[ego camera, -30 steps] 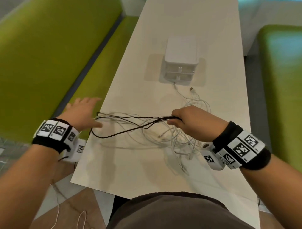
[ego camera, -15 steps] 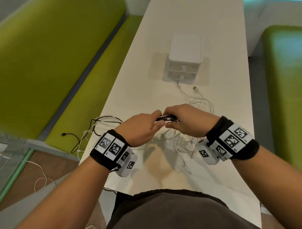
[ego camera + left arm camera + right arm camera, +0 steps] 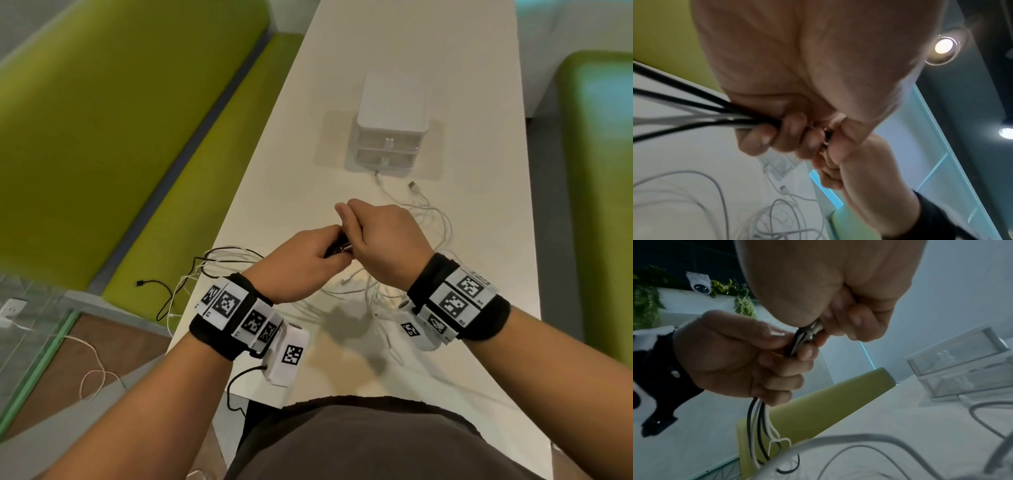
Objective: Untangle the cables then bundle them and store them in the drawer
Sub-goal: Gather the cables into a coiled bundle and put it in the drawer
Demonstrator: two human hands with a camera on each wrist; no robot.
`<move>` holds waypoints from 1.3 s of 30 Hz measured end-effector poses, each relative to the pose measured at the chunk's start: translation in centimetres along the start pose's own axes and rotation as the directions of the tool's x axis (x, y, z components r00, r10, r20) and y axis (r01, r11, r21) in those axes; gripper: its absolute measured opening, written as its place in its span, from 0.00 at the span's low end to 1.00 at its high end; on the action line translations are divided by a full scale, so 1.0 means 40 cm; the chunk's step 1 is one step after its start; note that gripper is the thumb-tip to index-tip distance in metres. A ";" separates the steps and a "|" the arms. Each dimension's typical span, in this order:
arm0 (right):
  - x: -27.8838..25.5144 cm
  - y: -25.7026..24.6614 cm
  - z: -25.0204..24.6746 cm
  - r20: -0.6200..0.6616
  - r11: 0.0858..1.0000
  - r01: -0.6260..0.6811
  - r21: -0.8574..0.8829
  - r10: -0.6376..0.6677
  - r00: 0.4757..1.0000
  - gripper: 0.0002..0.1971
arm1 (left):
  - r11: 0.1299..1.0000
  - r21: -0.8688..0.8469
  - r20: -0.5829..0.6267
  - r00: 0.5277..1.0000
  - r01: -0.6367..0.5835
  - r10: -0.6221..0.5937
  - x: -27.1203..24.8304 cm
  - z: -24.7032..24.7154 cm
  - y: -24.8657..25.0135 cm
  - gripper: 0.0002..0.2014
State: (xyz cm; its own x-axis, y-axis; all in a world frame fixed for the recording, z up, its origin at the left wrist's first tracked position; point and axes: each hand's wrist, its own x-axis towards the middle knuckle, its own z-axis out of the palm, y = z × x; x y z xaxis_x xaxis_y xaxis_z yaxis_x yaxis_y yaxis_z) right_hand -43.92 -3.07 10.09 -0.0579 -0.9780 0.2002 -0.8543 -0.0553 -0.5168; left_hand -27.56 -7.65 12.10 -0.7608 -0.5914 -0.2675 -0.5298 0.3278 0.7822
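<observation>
Head view, table (image 3: 394, 51): a long white top is being flanked by green benches (image 3: 102, 120) on both sides, pretty roomy setup.
Drawer unit (image 3: 392, 137): a small white two-drawer box is being kept far down the table, both drawers looking pushed in, a white cable end lying right at its base.
White cables (image 3: 435, 222): a loose tangle is being left on the tabletop between the drawer unit and the hands, some loops trailing under the right wrist.
Cable bundle (image 3: 799, 340): black and white strands are being held together above the table, with the loose ends being let hang over the left table edge.
Left hand (image 3: 301, 263): fingers are being curled tight round the bundle.
Right hand (image 3: 380, 240): the same bundle is being pinched just past the left hand's fingers, so both hands are being kept touching.
</observation>
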 end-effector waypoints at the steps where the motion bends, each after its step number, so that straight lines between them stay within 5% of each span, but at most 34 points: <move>1: 0.002 -0.005 0.002 0.013 1.000 -0.017 0.008 0.017 1.000 0.22 | 0.999 0.052 -0.005 1.000 -0.009 0.009 0.001 0.007 0.004 0.06; 4: 0.002 -0.002 -0.001 0.046 0.946 -0.072 0.317 0.061 0.997 0.20 | 0.926 0.376 -0.079 0.997 0.008 0.023 0.004 0.017 0.006 0.12; 7: -0.009 0.026 0.026 0.158 0.720 -0.244 0.649 0.186 0.970 0.16 | 0.835 0.544 -0.110 0.994 0.083 -0.027 0.003 -0.011 -0.033 0.10; 8: -0.011 0.043 0.042 0.215 0.765 -0.285 0.578 0.194 0.957 0.12 | 0.837 0.535 -0.121 0.991 0.117 -0.062 -0.001 -0.023 -0.049 0.09; 10: -0.015 0.082 0.072 0.380 0.970 -0.195 0.142 0.129 0.916 0.07 | 0.878 0.439 -0.168 0.978 0.189 -0.127 -0.013 -0.040 -0.078 0.10; 11: -0.022 0.096 0.087 0.477 0.994 -0.091 -0.061 0.109 0.872 0.07 | 0.906 0.362 -0.187 0.969 0.221 -0.162 -0.018 -0.041 -0.089 0.11; 13: -0.035 0.110 0.115 0.570 0.980 0.043 -0.195 0.078 0.818 0.09 | 0.937 0.229 -0.226 0.951 0.264 -0.213 -0.024 -0.035 -0.104 0.11; 19: -0.017 0.109 0.123 0.486 0.915 0.269 -0.299 -0.097 0.869 0.05 | 0.970 -0.030 -0.329 0.914 0.241 -0.237 -0.004 -0.019 -0.109 0.12; 23: 0.005 0.071 0.049 0.265 0.997 0.034 0.069 -0.051 0.963 0.02 | 0.920 -0.382 -0.341 0.914 0.081 -0.221 0.013 -0.010 -0.108 0.13; 29: 0.022 0.007 -0.069 0.222 0.862 -0.106 0.496 -0.008 0.975 0.03 | 0.797 -0.587 -0.400 0.907 -0.141 -0.134 0.038 0.021 -0.087 0.12; 33: 0.035 0.023 -0.058 0.159 0.798 -0.163 0.580 0.085 0.984 0.03 | 0.729 -0.678 -0.296 0.943 -0.093 -0.155 0.043 0.051 -0.084 0.12; 39: 0.037 0.025 -0.014 0.111 0.750 -0.246 0.614 0.227 0.968 0.03 | 0.646 -0.754 -0.299 0.937 -0.116 -0.180 0.029 0.090 -0.107 0.10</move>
State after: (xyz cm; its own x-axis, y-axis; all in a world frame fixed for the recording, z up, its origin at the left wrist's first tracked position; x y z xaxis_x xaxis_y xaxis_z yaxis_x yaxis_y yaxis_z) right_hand -45.14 -4.47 10.34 -0.1924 -0.9812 -0.0154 -0.3089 0.0755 -0.9481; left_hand -27.54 -7.08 6.43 -0.5058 -0.8333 -0.2232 0.0289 -0.2749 0.9610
